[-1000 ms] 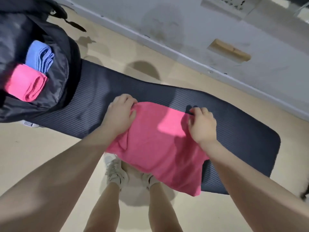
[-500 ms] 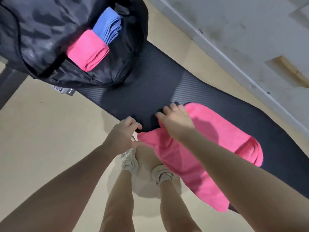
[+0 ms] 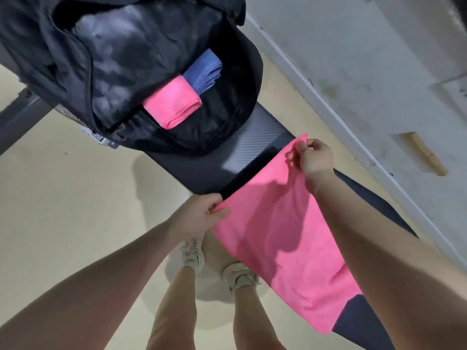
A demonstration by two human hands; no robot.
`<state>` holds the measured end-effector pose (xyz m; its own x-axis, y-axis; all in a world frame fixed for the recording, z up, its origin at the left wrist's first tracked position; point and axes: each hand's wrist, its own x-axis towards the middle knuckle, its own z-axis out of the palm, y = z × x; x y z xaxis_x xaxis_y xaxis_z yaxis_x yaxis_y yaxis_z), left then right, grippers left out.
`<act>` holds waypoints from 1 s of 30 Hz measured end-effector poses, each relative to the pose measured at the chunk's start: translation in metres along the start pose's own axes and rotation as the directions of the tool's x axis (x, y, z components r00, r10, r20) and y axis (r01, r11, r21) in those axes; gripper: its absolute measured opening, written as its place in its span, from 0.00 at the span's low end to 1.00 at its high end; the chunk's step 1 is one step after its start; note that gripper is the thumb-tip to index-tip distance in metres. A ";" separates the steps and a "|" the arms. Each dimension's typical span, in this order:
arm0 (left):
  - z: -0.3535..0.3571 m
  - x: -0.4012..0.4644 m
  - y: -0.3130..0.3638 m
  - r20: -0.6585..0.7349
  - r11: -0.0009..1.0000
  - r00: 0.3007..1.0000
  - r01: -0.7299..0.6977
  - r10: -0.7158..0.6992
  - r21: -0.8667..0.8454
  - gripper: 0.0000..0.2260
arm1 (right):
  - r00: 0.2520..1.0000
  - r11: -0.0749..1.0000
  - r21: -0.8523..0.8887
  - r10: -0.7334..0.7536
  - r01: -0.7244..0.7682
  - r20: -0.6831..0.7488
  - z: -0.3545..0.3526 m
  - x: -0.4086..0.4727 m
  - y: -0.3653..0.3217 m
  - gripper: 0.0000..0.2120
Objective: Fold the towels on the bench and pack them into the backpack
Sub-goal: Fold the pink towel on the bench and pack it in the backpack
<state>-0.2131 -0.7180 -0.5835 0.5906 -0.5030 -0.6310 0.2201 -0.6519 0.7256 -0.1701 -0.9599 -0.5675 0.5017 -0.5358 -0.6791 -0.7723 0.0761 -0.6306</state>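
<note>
A pink towel (image 3: 275, 238) is stretched flat above the black padded bench (image 3: 202, 168), hanging down towards the floor. My left hand (image 3: 199, 218) pinches its near left corner. My right hand (image 3: 313, 160) pinches the far corner, raised over the bench. The black backpack (image 3: 75, 59) lies open at the bench's left end. Inside it sit a folded pink towel (image 3: 174, 102) and a folded blue towel (image 3: 202, 72), side by side.
A grey wall with a white skirting (image 3: 353, 79) runs close behind the bench on the right. The beige floor (image 3: 63, 198) lies in front. My two feet in light shoes (image 3: 192, 253) stand just before the bench edge.
Both hands have taken the towel's corners and pulled it open from a bunched heap into a flat sheet. The view has swung left, bringing the backpack closer.
</note>
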 end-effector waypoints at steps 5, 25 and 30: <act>-0.034 0.019 -0.008 -0.168 1.000 0.986 0.011 -0.012 -0.002 0.11 | 0.997 0.987 0.139 -0.077 0.078 -0.016 0.019 0.015 -0.013 0.09; 0.124 0.000 0.060 0.319 0.791 0.939 -0.289 0.126 0.539 0.14 | 0.986 0.828 -0.558 -0.046 -0.051 -0.159 -0.166 -0.069 0.164 0.11; 0.214 -0.017 0.074 0.340 0.808 0.926 -0.322 0.162 0.493 0.09 | 0.982 0.685 -0.716 -0.004 -0.136 -0.190 -0.215 -0.090 0.225 0.17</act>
<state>-0.3728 -0.8792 -0.5781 0.3186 -0.7644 -0.5605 -0.3951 -0.6446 0.6545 -0.4726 -1.0753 -0.5680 0.4218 -0.6858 -0.5931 -0.8758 -0.4774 -0.0708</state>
